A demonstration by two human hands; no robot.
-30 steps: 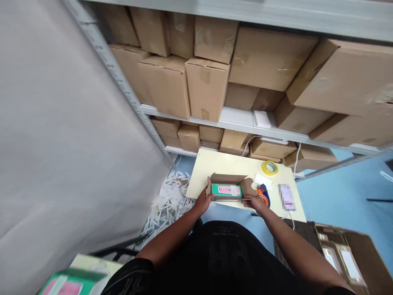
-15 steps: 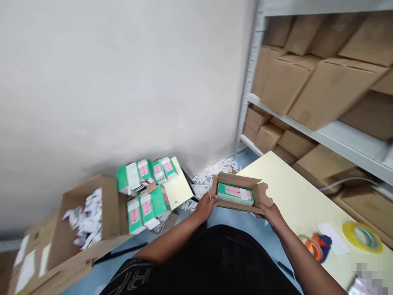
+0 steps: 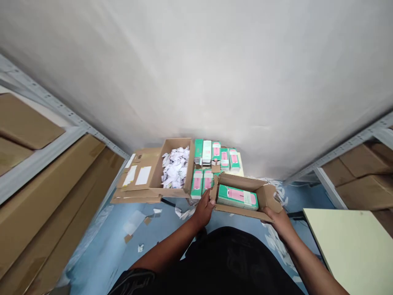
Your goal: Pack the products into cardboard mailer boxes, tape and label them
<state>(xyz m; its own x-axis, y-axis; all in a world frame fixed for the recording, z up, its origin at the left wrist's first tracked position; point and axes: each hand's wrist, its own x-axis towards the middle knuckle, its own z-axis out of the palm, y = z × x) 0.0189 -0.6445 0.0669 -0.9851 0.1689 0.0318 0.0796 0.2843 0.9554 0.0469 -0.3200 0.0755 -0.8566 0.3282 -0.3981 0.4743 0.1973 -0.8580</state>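
Observation:
Between my hands is an open brown cardboard box (image 3: 239, 212), held in the air in front of my body. Inside lies a green and white carton (image 3: 237, 197) with a pink bottle printed on it; bare space shows at its right end. My left hand (image 3: 205, 209) grips the box's left end, thumb on the near side. At the right end, my right hand (image 3: 275, 219) holds the near corner, its fingers partly hidden beneath. Just beyond, several similar green cartons (image 3: 198, 179) stand in two rows on a low table, partly covered by the held box.
A larger cardboard box (image 3: 189, 186) full of crumpled white paper (image 3: 176, 168) stands left of the cartons, by flattened cardboard (image 3: 138, 178). Shelves with brown boxes (image 3: 66, 196) flank both sides. A cream table (image 3: 346, 241) is at right. Paper scraps (image 3: 184, 214) litter the blue floor.
My view has swung left, bringing the left shelf and the paper-filled box toward the middle. The held box and carton have come along, now in front of the green cartons.

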